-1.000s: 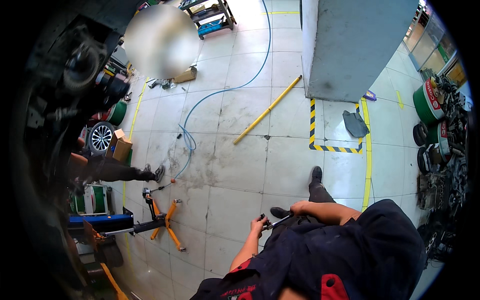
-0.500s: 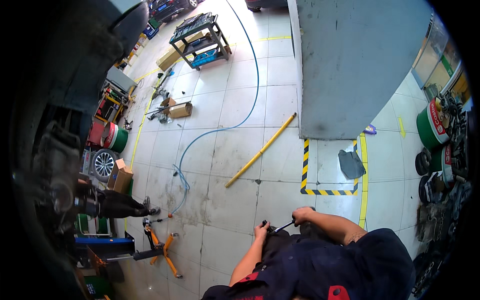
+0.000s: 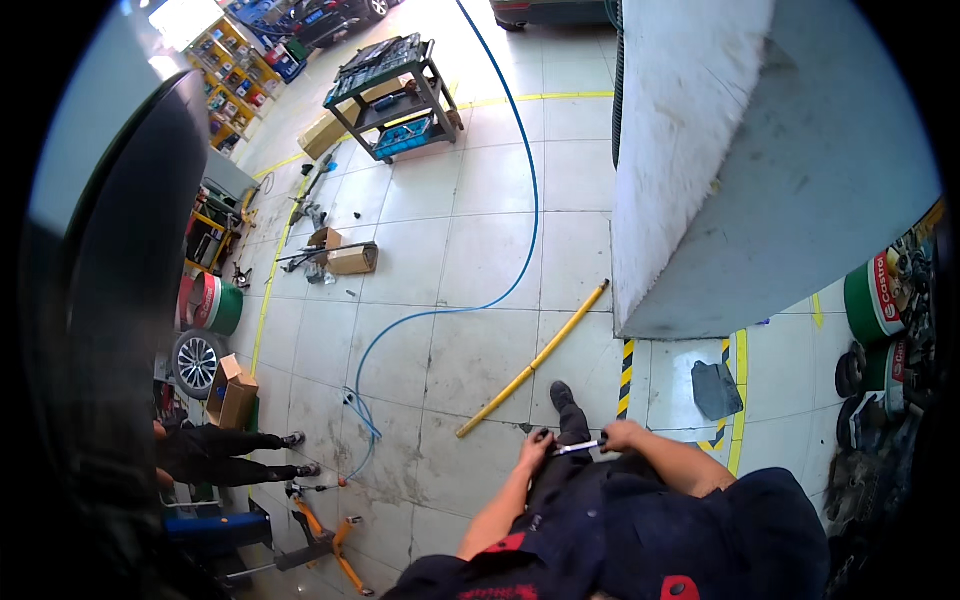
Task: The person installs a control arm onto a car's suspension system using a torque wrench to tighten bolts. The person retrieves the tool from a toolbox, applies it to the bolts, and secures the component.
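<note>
Two-handed grip, slim silvery tool

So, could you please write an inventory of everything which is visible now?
Hand tool: one, silver and dark, between both hands
Pole: one, yellow, on the floor
Hose: one, blue, winding across the floor
Tool cart: one, dark, upper left
Pillar: one, grey-white, right
Flat piece: one, grey, below the pillar
Wheel: one, silver spokes, left
Cardboard boxes: at least three, brown, left
Drums: at least three, mainly green, left and right
Stand: one, orange legs, lower left
Cars: at least two, dark, top
Tape lines: several, yellow, some black-striped, floor
Co-worker: one, dark trousers, left
Left hand: one, bare, lower centre
Right hand: one, bare, lower centre
Jacket: one, dark blue with red, bottom
</note>
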`<move>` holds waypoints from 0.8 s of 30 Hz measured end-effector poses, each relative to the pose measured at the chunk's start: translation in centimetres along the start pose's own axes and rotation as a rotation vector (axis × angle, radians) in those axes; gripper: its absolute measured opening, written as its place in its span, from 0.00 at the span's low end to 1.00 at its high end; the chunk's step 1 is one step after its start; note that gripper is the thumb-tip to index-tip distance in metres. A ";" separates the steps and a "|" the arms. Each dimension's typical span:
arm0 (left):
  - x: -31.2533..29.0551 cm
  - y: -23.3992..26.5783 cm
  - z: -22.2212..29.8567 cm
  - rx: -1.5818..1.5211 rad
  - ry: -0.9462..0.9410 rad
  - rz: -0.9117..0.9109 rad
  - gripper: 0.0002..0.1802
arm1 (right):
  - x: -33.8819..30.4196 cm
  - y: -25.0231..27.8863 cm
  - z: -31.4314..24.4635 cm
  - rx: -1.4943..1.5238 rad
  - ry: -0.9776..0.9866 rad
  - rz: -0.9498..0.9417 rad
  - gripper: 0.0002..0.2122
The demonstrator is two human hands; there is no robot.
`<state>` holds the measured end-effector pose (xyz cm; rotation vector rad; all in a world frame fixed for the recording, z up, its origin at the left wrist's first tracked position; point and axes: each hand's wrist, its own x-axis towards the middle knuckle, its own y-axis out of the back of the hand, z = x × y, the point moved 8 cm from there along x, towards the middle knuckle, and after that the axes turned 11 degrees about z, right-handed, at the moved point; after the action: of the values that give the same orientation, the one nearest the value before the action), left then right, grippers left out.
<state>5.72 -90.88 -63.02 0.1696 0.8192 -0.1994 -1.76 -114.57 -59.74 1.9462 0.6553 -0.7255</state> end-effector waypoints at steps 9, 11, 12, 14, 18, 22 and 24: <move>16.5 6.4 24.2 0.083 -0.144 0.161 0.23 | 13.9 21.9 -7.6 0.064 0.026 0.187 0.22; 20.6 8.2 25.7 0.155 -0.104 0.242 0.25 | 16.9 23.7 -9.2 0.075 0.043 0.184 0.21; 22.3 8.9 26.4 0.155 -0.068 0.273 0.26 | 19.0 25.0 -9.3 0.069 0.069 0.143 0.22; 25.4 9.9 26.7 0.165 0.043 0.323 0.28 | 23.1 27.2 -9.5 0.070 0.118 0.061 0.23; 31.8 11.4 28.6 0.007 0.171 0.386 0.25 | 34.4 35.6 -10.4 -0.056 0.224 -0.209 0.26; 36.0 15.1 40.3 -0.093 0.039 0.563 0.20 | 42.1 49.3 -16.0 -0.189 0.314 -0.215 0.23; 37.8 18.0 47.2 -0.104 -0.030 0.606 0.18 | 45.4 54.9 -19.2 -0.230 0.387 -0.088 0.22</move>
<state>68.60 -88.33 -57.94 0.3077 0.7138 0.4090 71.70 -114.26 -52.94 1.8648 1.0174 -0.3063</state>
